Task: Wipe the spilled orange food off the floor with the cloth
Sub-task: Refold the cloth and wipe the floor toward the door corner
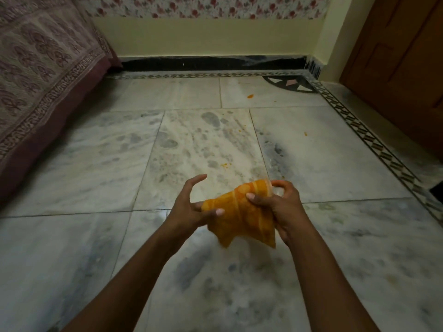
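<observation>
Above the marble floor point(96, 164), both hands hold a soft, light orange cloth point(239, 212), the right hand point(282, 207) clamped on it, the left hand point(189, 207) half-open pinching its edge, spilled orange food point(250, 95) lying toward twelve o'clock.

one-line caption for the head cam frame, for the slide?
Both hands, left hand and right hand, hold an orange cloth above a marble floor dotted with orange food bits.

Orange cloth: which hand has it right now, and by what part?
Both. The right hand pinches the orange cloth at its upper right end; the left hand holds its left edge, fingers spread.
</observation>
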